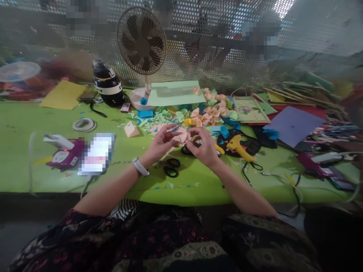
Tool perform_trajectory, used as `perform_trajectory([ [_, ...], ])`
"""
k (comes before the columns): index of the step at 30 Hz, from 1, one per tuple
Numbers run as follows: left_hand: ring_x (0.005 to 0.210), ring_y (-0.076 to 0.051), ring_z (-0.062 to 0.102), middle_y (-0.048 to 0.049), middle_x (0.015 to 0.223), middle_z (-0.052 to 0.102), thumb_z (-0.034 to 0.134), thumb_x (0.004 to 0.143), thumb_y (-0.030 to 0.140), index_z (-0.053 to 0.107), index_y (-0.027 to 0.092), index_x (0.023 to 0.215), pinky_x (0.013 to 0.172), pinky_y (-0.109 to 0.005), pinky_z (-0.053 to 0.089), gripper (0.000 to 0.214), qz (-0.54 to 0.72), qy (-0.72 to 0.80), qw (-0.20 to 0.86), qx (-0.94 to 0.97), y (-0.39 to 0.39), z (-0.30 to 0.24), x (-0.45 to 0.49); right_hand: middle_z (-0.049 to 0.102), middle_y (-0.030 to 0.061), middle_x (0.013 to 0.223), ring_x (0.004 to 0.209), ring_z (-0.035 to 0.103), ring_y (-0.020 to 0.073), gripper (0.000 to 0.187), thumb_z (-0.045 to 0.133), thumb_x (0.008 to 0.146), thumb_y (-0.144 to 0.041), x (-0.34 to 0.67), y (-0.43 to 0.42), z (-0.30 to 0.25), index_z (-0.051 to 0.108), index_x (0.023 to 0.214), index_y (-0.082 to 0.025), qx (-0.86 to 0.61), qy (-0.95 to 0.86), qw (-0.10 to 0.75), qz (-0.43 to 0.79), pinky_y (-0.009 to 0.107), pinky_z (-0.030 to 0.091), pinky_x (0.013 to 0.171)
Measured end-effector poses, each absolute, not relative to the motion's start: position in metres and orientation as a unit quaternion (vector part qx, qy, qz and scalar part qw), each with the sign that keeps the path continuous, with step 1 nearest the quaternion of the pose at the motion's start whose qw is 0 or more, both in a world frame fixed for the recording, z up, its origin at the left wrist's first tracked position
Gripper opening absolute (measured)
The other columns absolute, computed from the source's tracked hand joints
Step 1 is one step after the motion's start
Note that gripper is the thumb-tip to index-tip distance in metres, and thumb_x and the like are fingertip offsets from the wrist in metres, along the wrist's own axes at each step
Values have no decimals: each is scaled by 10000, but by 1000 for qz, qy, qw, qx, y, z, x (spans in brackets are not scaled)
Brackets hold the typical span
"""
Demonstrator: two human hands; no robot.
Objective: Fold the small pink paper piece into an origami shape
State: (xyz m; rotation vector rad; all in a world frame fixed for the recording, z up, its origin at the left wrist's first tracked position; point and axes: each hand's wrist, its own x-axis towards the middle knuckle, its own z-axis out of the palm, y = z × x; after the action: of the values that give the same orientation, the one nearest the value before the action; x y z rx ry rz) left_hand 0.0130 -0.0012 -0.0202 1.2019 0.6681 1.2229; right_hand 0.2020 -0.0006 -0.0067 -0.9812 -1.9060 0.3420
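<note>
Peach paper [181,138] sits between left grip [162,142] and right grip [204,146], both pinched on it.

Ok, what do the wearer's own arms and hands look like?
Left grip and right grip: no gloves. A pale band circles the left wrist; the right wrist shows none. Forearms uncovered. Sleeves dark, floral-patterned, pinkish motifs on the left. No cables attached.
</note>
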Motion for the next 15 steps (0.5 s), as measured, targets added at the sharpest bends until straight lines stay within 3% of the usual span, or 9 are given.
perform_trajectory([
  [4,927,-165,693,-78,1106,712,762,753,152,498,219,1298,827,-308,563,610,538,279,597,525,-1,-20,13,663,77,1034,1043,614,256,103,606,871,-227,202,1,-7,644,965,-244,-362,-803,466,81,445,520,920],
  [15,984,-182,691,-84,1122,704,760,754,159,470,232,1357,833,-297,566,673,543,287,575,540,0,-17,10,683,76,1061,1035,634,253,100,587,893,-234,202,2,-8,670,948,-244,-364,-796,475,95,461,516,922],
])
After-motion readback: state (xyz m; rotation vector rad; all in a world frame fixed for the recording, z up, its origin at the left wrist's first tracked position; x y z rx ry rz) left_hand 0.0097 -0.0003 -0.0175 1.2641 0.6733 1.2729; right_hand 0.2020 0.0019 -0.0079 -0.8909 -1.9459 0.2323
